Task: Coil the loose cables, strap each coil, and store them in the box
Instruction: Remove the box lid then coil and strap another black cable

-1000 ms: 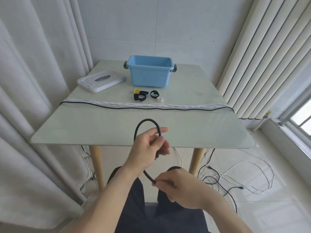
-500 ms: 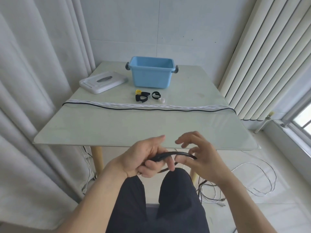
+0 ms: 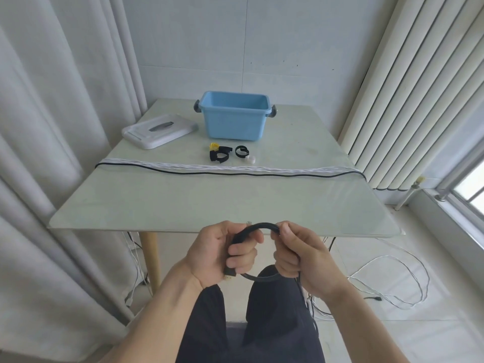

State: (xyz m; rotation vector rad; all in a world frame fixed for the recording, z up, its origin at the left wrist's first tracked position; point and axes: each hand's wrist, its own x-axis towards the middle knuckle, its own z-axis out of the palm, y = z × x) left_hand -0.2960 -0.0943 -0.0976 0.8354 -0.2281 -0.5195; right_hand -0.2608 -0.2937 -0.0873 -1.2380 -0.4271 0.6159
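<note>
Black cable (image 3: 262, 226): held in front of the near table edge, above the lap, as a small loop. The left hand (image 3: 222, 254) is curled round the loop's left side, where a plug end shows below the fingers; the right hand (image 3: 298, 254) is clamped round the right side, with the free length trailing down past the knee. The two-handed grip appears intended to keep the loop round while further turns are laid on.

Blue box (image 3: 235, 115): set open at the far side of the table (image 3: 183, 203); no contents can be seen from this angle. It is judged to stand ready for the finished coils.

White lid (image 3: 159, 129): laid flat just left of the box, presumably removed to leave it open.

Straps (image 3: 220, 154): black loops, one with a yellow piece, grouped just in front of the box beside a small white cap (image 3: 251, 160), within reach for strapping.

White and black cables (image 3: 227, 170): stretched straight across the table, edge to edge, ends hanging over both sides; not yet coiled.

Floor cables (image 3: 392, 281): loose white loops lying to the right.

Writing: a small mark is printed at the near table edge, too small to be read. No brand is legible elsewhere.
</note>
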